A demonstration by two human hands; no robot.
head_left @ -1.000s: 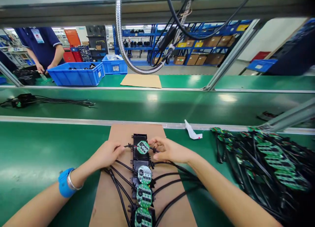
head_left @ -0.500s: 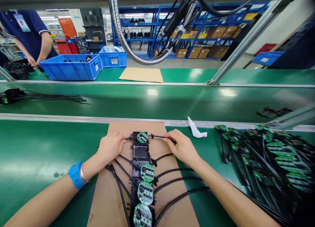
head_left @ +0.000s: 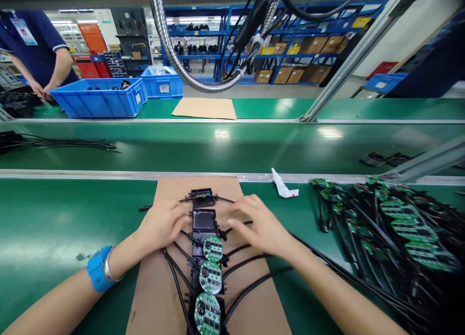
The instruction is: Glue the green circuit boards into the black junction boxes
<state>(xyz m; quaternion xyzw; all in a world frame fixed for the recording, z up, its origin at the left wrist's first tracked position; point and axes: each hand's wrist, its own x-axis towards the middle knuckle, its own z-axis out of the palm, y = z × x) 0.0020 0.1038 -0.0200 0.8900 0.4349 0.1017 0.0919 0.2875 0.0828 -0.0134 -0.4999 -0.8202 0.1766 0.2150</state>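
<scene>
My left hand [head_left: 163, 224] is just left of the column of black plastic housings [head_left: 204, 220], its fingers loosely bent and apart with nothing visibly gripped. My right hand [head_left: 258, 224] hovers on the other side, thumb and fingers spread. Between and beyond them sits the farthest housing [head_left: 202, 203], its small circuit board tilted nearly edge-on, with a black cable [head_left: 225, 199] running out on each side. Nearer me, round green circuit boards [head_left: 210, 277] lie on the other housings, with black cables leading out both ways. The housing in front of the farthest one shows no board.
A cardboard sheet [head_left: 152, 296] lies under the housings on the green bench. To the right is a heap of wired circuit boards [head_left: 410, 223]. A white scrap [head_left: 283, 184] lies near the rail. Blue bins [head_left: 100, 100] and a co-worker [head_left: 39, 44] are beyond. A metal conduit [head_left: 163, 35] hangs overhead.
Both hands have let go of the farthest housing's cables and moved slightly towards me. That housing's board now appears edge-on and the housing stands apart from the one before it. The view shifted slightly.
</scene>
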